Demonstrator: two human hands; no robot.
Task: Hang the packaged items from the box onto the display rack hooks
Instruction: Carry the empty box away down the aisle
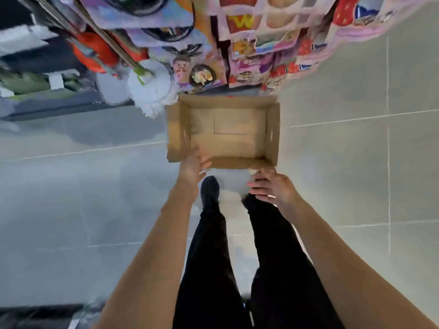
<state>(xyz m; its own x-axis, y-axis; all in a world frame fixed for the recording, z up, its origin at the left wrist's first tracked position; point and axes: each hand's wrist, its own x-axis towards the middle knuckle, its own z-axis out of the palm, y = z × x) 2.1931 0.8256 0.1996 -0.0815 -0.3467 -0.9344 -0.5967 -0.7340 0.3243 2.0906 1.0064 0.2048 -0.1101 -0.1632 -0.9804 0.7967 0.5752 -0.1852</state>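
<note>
An open cardboard box (pixel 273 129) sits on the grey tiled floor below the display rack; I see no packaged items inside it, only its bare bottom. My left hand (pixel 193 166) reaches over the box's near left corner with fingers spread and relaxed, holding nothing. My right hand (pixel 273 186) hovers just short of the box's near right corner, fingers extended, holding nothing. Colourful packaged items (pixel 202 72) hang in rows on the display rack (pixel 249 43) right behind the box.
A white mop head (pixel 152 89) with a green collar hangs left of the box, next to red cleaning items (pixel 95 51). My legs in black trousers and a black shoe (pixel 210 188) stand just before the box. Floor tiles stretch left and right.
</note>
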